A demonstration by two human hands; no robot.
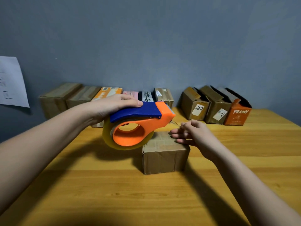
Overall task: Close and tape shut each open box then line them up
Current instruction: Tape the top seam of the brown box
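My left hand (114,106) grips the blue handle of an orange tape dispenser (135,126) with a roll of clear tape, held in the air above the left end of a small brown cardboard box (164,158). That box sits mid-table with its flaps down. My right hand (190,133) hovers over the box's right top edge with the fingers loosely bent; a thin strand of tape seems to run from the dispenser's cutter toward its fingertips. Whether they pinch it is unclear.
On the wooden table (114,193), a row of closed boxes (78,97) lines the back left against the wall. Three boxes with raised flaps stand at the back right, the last an orange one (237,114). A paper sheet (11,82) hangs on the wall at left.
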